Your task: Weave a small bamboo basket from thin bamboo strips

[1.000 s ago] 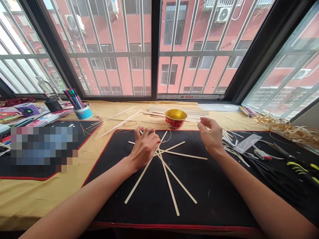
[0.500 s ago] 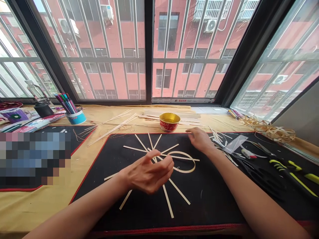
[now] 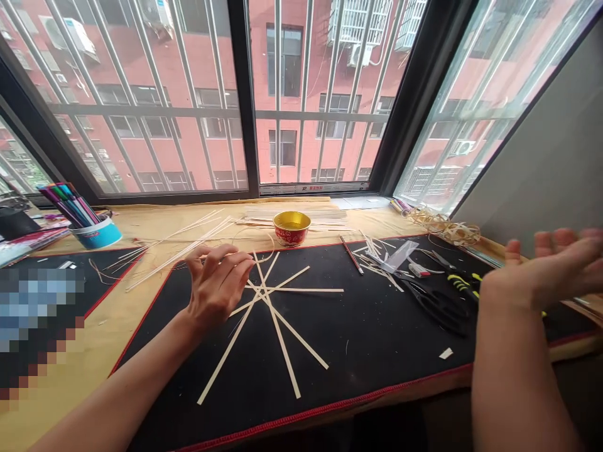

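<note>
My left hand (image 3: 219, 279) is raised over the left part of the woven star, its fingers pinched on a thin pale bamboo strip (image 3: 272, 254) bent into a loop. Beneath it, several flat bamboo strips (image 3: 282, 342) lie crossed at one centre on the black mat (image 3: 377, 351), fanning outward. My hand hides some of their left ends. Off to the far right, my right hand (image 3: 556, 267) is lifted with its fingers apart and nothing in it. A dark red pencil (image 3: 352, 254) lies on the mat, right of the star.
Behind the star stands a red bowl with a gold inside (image 3: 291, 235). To the right lie strip scraps (image 3: 372, 251), black scissors (image 3: 436, 307), pliers (image 3: 464, 285) and coiled strips (image 3: 447, 229). A pen cup (image 3: 97, 232) and loose strips (image 3: 183, 248) sit left.
My left hand has lifted and moved left off the star's centre with the looped strip. My right hand has swung far right, uncovering the pencil. The view has turned right.
</note>
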`<act>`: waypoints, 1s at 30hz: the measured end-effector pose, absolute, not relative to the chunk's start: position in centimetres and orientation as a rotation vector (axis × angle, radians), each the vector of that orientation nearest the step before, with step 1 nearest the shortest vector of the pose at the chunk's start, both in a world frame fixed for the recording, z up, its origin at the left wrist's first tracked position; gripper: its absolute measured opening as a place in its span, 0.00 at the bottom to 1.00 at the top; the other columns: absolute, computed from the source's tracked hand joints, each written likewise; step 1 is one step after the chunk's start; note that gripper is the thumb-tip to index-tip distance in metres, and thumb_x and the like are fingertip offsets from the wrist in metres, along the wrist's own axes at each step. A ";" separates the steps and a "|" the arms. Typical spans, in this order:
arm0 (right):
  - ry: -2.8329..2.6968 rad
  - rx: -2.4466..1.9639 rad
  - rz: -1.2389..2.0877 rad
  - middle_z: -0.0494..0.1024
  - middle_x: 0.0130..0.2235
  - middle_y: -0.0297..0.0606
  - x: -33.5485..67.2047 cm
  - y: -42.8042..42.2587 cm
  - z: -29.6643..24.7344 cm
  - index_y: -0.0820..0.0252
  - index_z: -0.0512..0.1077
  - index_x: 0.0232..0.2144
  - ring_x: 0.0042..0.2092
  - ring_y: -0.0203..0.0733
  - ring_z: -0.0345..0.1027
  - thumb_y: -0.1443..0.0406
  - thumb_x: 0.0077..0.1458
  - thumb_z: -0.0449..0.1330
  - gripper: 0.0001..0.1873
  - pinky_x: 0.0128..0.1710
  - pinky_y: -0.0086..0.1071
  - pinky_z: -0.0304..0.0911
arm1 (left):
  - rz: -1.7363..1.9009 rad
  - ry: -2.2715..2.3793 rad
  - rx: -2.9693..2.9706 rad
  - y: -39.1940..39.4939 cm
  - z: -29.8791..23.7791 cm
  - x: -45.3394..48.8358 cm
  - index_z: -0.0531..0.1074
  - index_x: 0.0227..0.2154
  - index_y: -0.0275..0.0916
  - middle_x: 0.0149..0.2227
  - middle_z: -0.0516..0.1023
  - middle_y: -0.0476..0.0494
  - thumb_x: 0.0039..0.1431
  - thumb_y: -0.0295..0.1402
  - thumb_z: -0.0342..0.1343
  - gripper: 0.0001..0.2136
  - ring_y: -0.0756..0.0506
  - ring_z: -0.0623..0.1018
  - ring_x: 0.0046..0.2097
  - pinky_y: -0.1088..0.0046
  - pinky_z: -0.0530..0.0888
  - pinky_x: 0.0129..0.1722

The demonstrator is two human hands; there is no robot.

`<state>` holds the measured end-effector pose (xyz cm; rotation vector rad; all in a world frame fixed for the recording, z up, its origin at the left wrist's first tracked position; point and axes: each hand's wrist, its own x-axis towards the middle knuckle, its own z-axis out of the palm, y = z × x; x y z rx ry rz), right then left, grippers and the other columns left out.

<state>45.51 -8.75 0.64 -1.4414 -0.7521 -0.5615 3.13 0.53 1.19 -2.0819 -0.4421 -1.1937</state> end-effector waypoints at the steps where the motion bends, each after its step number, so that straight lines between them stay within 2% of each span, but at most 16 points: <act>1: -0.623 -1.316 -0.597 0.69 0.53 0.52 44.2 -10.3 0.1 0.49 0.64 0.51 0.56 0.56 0.62 0.54 0.64 0.32 0.26 0.38 0.48 0.65 | -1.197 -0.440 -2.082 0.5 1.2 3.2 0.71 0.36 0.38 0.33 0.82 0.46 0.54 0.22 0.60 0.08 0.41 0.77 0.38 0.59 0.63 0.42; 3: -0.860 -1.361 -0.548 0.76 0.41 0.49 41.6 -12.9 -1.5 0.52 0.73 0.36 0.45 0.51 0.72 0.54 0.63 0.43 0.20 0.42 0.46 0.67 | -1.200 -0.438 -2.084 0.4 1.2 3.4 0.71 0.36 0.39 0.33 0.82 0.46 0.55 0.23 0.59 0.08 0.41 0.78 0.38 0.60 0.63 0.41; 4: -1.126 -1.493 -0.463 0.77 0.40 0.46 40.6 -13.9 -2.4 0.51 0.74 0.33 0.44 0.50 0.72 0.55 0.62 0.46 0.18 0.46 0.47 0.66 | -1.199 -0.436 -2.088 0.4 1.2 3.4 0.71 0.36 0.39 0.33 0.82 0.46 0.55 0.23 0.58 0.07 0.41 0.78 0.38 0.60 0.63 0.41; 7: -1.610 -1.687 -0.357 0.77 0.37 0.42 39.7 -15.6 -5.2 0.51 0.75 0.26 0.42 0.51 0.71 0.52 0.58 0.53 0.17 0.44 0.48 0.66 | -1.190 -0.429 -2.112 0.4 1.1 3.5 0.71 0.36 0.40 0.33 0.82 0.47 0.55 0.23 0.58 0.08 0.41 0.78 0.39 0.59 0.63 0.42; 9: -1.682 -1.783 -0.399 0.75 0.41 0.43 40.6 -15.6 -6.7 0.53 0.75 0.29 0.44 0.53 0.69 0.49 0.58 0.51 0.20 0.45 0.49 0.66 | -1.190 -0.439 -2.125 0.4 0.9 3.5 0.71 0.37 0.40 0.33 0.82 0.47 0.55 0.23 0.58 0.08 0.41 0.77 0.39 0.59 0.62 0.42; 12: -1.643 -1.974 -0.591 0.72 0.46 0.49 42.4 -14.5 -8.0 0.58 0.73 0.43 0.45 0.57 0.68 0.48 0.56 0.49 0.25 0.44 0.51 0.65 | -1.197 -0.458 -2.134 0.6 0.8 3.4 0.71 0.36 0.42 0.34 0.82 0.48 0.56 0.24 0.57 0.08 0.41 0.77 0.40 0.59 0.62 0.43; 17: -1.693 -2.136 -0.529 0.77 0.42 0.48 43.9 -12.2 -7.1 0.63 0.70 0.48 0.42 0.55 0.71 0.58 0.57 0.45 0.23 0.39 0.45 0.66 | -1.238 -0.486 -2.129 0.9 0.9 3.1 0.71 0.36 0.43 0.33 0.82 0.47 0.56 0.24 0.57 0.08 0.41 0.77 0.40 0.59 0.63 0.42; 19: -1.679 -2.190 -0.439 0.78 0.38 0.47 44.4 -11.9 -6.1 0.63 0.69 0.49 0.37 0.52 0.73 0.60 0.57 0.44 0.24 0.34 0.40 0.65 | -1.245 -0.490 -2.135 0.9 1.0 3.0 0.70 0.35 0.43 0.33 0.82 0.47 0.55 0.23 0.58 0.08 0.41 0.77 0.39 0.58 0.64 0.42; 22: -1.596 -2.268 -0.388 0.76 0.24 0.40 45.4 -11.7 -4.6 0.61 0.71 0.48 0.26 0.49 0.71 0.61 0.56 0.44 0.23 0.27 0.37 0.61 | -1.246 -0.485 -2.146 1.0 0.9 2.9 0.70 0.35 0.42 0.32 0.81 0.46 0.55 0.23 0.58 0.08 0.41 0.76 0.39 0.57 0.64 0.42; 24: -1.551 -2.266 -0.413 0.74 0.21 0.40 45.9 -11.6 -4.0 0.60 0.73 0.45 0.24 0.49 0.70 0.61 0.56 0.44 0.22 0.26 0.37 0.60 | -1.258 -0.493 -2.158 1.0 0.9 2.9 0.70 0.36 0.42 0.33 0.81 0.46 0.55 0.22 0.58 0.09 0.41 0.76 0.40 0.57 0.64 0.42; 28: -1.651 -2.147 -0.352 0.79 0.35 0.44 45.5 -10.0 -3.7 0.58 0.76 0.33 0.33 0.48 0.73 0.64 0.48 0.51 0.15 0.32 0.37 0.64 | -1.260 -0.530 -2.196 1.0 0.7 3.1 0.70 0.37 0.42 0.34 0.81 0.46 0.56 0.22 0.57 0.09 0.40 0.76 0.42 0.57 0.64 0.42; 30: -1.728 -2.122 -0.297 0.79 0.38 0.42 44.9 -8.4 -3.3 0.58 0.76 0.29 0.34 0.47 0.73 0.66 0.42 0.54 0.12 0.35 0.37 0.65 | -1.253 -0.545 -2.208 1.1 0.7 3.2 0.70 0.36 0.43 0.34 0.81 0.47 0.56 0.23 0.56 0.08 0.40 0.76 0.42 0.57 0.63 0.43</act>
